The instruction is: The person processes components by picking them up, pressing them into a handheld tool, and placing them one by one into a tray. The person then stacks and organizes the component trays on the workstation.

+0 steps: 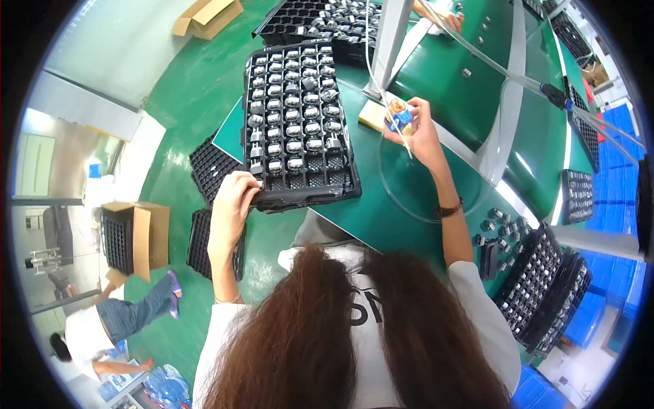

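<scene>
My left hand (235, 195) is at the near left corner of a black compartment tray (310, 198), its fingers pinched together at the lowest left cell. Whether they grip the tray's edge or a small part there, I cannot tell. Most cells hold silvery metal parts (293, 129), while several cells in the nearest rows hold none. My right hand (424, 133) is closed round a small blue-and-orange device (400, 116), right of the tray. A thin white tube (368, 54) runs down to it. Against its left side lies a pale yellow block (372, 114).
Metal posts (390, 48) rise from the green table (354, 215). More filled trays (535, 293) and loose parts (501, 225) lie at the right. Black trays (211, 167) stand low at the left. Another person's hand (449, 20) works at the far side; someone bends near a carton (146, 238).
</scene>
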Motion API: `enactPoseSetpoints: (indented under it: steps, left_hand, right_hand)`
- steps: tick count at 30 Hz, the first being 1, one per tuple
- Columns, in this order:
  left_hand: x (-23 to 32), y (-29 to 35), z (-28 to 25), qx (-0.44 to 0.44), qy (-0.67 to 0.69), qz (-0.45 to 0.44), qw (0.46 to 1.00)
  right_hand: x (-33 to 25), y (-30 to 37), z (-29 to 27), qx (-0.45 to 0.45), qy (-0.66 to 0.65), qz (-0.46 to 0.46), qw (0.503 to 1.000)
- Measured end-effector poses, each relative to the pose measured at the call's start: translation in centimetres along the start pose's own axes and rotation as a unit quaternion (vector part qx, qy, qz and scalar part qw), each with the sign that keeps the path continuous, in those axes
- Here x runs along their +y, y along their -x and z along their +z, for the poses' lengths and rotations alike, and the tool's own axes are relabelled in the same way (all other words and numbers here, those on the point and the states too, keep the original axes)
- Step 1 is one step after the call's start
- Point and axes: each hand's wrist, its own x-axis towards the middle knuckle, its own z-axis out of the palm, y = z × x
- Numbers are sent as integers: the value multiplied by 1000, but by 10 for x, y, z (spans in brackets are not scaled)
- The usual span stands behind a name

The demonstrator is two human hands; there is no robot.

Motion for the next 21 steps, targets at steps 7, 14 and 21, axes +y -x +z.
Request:
enactPoseSetpoints:
  steps: [7,14,21]
  left_hand:
    - [13,0,3,77,627,-130,764]
    - [68,-46,69,12,774,-245,583]
    - [100,-71,110,-94,775,-226,583]
  right_hand:
    - [0,9,-21,-3,9,6,1000]
    - [1,-23,21,92,65,-42,993]
    - [84,-79,-56,273,125,11,954]
